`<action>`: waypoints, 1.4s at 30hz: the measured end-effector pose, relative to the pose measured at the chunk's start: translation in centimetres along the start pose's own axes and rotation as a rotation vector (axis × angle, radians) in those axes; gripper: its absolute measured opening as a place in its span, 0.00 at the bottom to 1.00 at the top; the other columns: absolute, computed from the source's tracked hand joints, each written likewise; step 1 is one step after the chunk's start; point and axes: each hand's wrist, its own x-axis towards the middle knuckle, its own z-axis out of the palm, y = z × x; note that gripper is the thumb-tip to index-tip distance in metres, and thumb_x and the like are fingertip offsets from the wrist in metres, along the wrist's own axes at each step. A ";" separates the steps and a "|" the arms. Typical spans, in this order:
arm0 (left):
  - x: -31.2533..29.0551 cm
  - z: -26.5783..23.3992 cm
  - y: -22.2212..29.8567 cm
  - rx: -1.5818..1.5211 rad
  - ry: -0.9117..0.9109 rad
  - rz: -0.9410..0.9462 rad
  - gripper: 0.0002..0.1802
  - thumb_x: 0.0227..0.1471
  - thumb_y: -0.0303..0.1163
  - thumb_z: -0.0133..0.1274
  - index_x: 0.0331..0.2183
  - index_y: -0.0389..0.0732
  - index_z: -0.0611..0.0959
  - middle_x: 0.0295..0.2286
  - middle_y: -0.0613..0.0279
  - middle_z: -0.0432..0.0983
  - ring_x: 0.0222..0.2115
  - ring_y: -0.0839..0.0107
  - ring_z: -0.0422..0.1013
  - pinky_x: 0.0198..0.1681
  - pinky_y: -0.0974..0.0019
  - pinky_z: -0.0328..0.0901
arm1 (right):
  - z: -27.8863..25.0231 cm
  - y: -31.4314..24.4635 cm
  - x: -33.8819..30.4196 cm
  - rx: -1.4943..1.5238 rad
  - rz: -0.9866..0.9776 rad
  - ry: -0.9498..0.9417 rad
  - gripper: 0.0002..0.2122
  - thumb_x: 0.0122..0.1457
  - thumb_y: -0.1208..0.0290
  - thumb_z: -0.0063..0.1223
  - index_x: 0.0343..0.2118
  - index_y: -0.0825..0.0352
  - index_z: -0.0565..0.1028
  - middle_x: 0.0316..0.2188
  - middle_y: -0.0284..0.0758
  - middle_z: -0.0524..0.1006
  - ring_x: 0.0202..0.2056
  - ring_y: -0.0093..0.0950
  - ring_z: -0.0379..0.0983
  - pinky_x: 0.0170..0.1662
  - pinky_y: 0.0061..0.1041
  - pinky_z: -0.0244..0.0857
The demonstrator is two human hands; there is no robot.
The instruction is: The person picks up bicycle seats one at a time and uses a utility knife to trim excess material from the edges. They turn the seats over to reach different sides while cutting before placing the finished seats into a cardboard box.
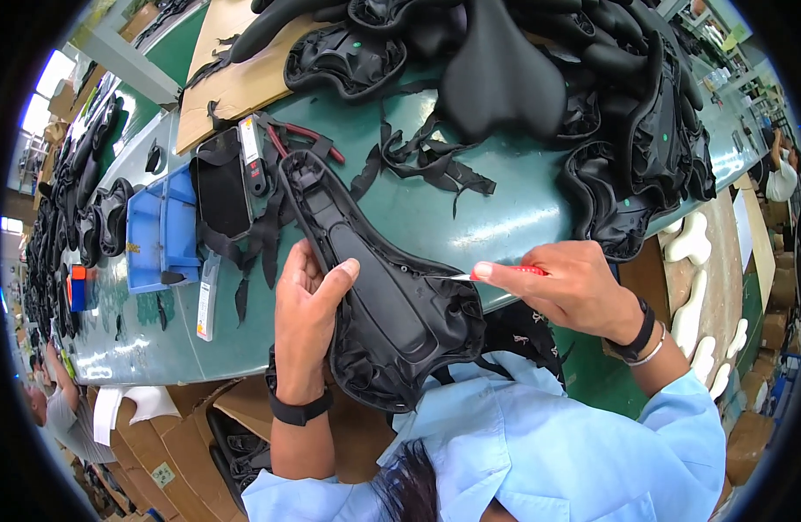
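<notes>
A black bicycle saddle lies tilted underside up at the table's near edge, its narrow nose pointing away and its wide end against my body. My left hand clasps its left edge, thumb over the rim and fingers partly hidden beneath. In my right hand is a red-handled knife with a thin metal blade. The blade's tip reaches the inner rim on the saddle's right side, where the cover is folded over; whether it cuts in I cannot tell.
Black scrap strips lie beyond the saddle. Left stand a blue bin, red-handled pliers and a box cutter. More black saddles are heaped at the back and right. White foam pieces lie right; another person is far left.
</notes>
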 end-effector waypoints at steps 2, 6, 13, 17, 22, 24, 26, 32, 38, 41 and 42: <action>0.4 0.4 0.4 0.019 -0.017 0.000 0.23 0.50 0.28 0.57 0.46 0.29 0.72 0.39 0.60 0.74 0.39 0.76 0.69 0.46 0.72 0.63 | -0.1 0.5 0.1 -0.061 -0.070 0.021 0.33 0.47 0.78 0.58 0.59 0.49 0.68 0.17 0.30 0.67 0.17 0.30 0.66 0.20 0.30 0.59; 1.0 0.4 0.1 0.039 -0.016 0.014 0.22 0.49 0.28 0.57 0.46 0.28 0.73 0.38 0.60 0.74 0.38 0.76 0.69 0.45 0.73 0.63 | -0.3 0.4 -0.4 -0.104 -0.036 -0.070 0.33 0.46 0.78 0.57 0.59 0.47 0.68 0.15 0.31 0.63 0.15 0.30 0.65 0.18 0.31 0.57; -0.6 0.6 0.2 0.032 0.106 0.005 0.23 0.49 0.27 0.57 0.46 0.28 0.71 0.38 0.60 0.73 0.37 0.76 0.69 0.44 0.73 0.64 | -1.6 -3.7 -3.4 -0.147 0.197 -0.275 0.30 0.47 0.77 0.58 0.57 0.55 0.70 0.15 0.31 0.65 0.15 0.29 0.66 0.18 0.30 0.58; -2.0 1.5 0.3 0.038 0.147 0.047 0.23 0.50 0.27 0.57 0.46 0.29 0.70 0.38 0.59 0.72 0.38 0.76 0.69 0.44 0.73 0.64 | 1.1 -3.1 -1.5 0.243 0.252 0.238 0.32 0.51 0.80 0.57 0.61 0.54 0.66 0.18 0.34 0.68 0.17 0.32 0.67 0.22 0.31 0.63; -3.6 2.2 0.2 -0.047 0.223 0.136 0.23 0.51 0.26 0.57 0.47 0.30 0.69 0.40 0.57 0.72 0.40 0.73 0.69 0.47 0.71 0.63 | 2.8 -4.2 3.7 0.220 0.224 0.040 0.31 0.52 0.80 0.55 0.62 0.60 0.62 0.41 0.44 0.77 0.35 0.35 0.77 0.35 0.24 0.71; -4.0 1.7 -1.4 -0.109 0.282 0.111 0.24 0.51 0.26 0.59 0.47 0.30 0.69 0.42 0.57 0.71 0.43 0.72 0.68 0.50 0.71 0.61 | 3.3 -3.0 4.1 0.385 0.287 0.182 0.31 0.52 0.79 0.54 0.61 0.62 0.62 0.42 0.44 0.77 0.36 0.34 0.77 0.37 0.24 0.71; -4.6 1.8 -2.9 -0.098 0.371 0.165 0.24 0.50 0.27 0.60 0.47 0.30 0.69 0.43 0.56 0.70 0.43 0.72 0.68 0.50 0.70 0.61 | 3.0 -1.5 4.4 0.697 0.478 0.369 0.30 0.50 0.76 0.53 0.59 0.65 0.63 0.39 0.39 0.77 0.35 0.25 0.75 0.39 0.22 0.69; -3.6 3.8 0.3 0.884 0.135 0.519 0.24 0.39 0.31 0.66 0.40 0.37 0.75 0.35 0.55 0.70 0.38 0.54 0.67 0.44 0.59 0.62 | 1.9 -1.2 5.2 0.711 0.415 0.346 0.28 0.51 0.74 0.57 0.57 0.66 0.64 0.39 0.35 0.76 0.36 0.21 0.72 0.43 0.22 0.66; 0.7 6.0 -0.6 0.866 -0.212 0.570 0.12 0.41 0.30 0.63 0.23 0.38 0.75 0.22 0.63 0.66 0.28 0.63 0.61 0.34 0.60 0.56 | 0.7 -0.2 3.1 0.524 0.207 0.225 0.28 0.54 0.76 0.56 0.59 0.62 0.65 0.43 0.42 0.77 0.33 0.42 0.77 0.38 0.32 0.71; 0.4 5.8 0.2 0.733 -0.249 0.440 0.13 0.41 0.29 0.62 0.17 0.38 0.74 0.17 0.66 0.63 0.26 0.66 0.59 0.33 0.63 0.55 | -1.7 1.3 0.3 0.355 0.166 0.122 0.25 0.54 0.75 0.58 0.57 0.62 0.70 0.35 0.36 0.80 0.31 0.37 0.78 0.35 0.26 0.72; 0.6 5.8 0.6 0.724 -0.265 0.407 0.13 0.41 0.28 0.62 0.16 0.39 0.74 0.16 0.66 0.63 0.26 0.67 0.59 0.34 0.65 0.53 | -2.4 1.3 0.1 0.276 0.157 -0.017 0.24 0.54 0.75 0.58 0.57 0.60 0.71 0.30 0.33 0.78 0.26 0.33 0.76 0.30 0.25 0.69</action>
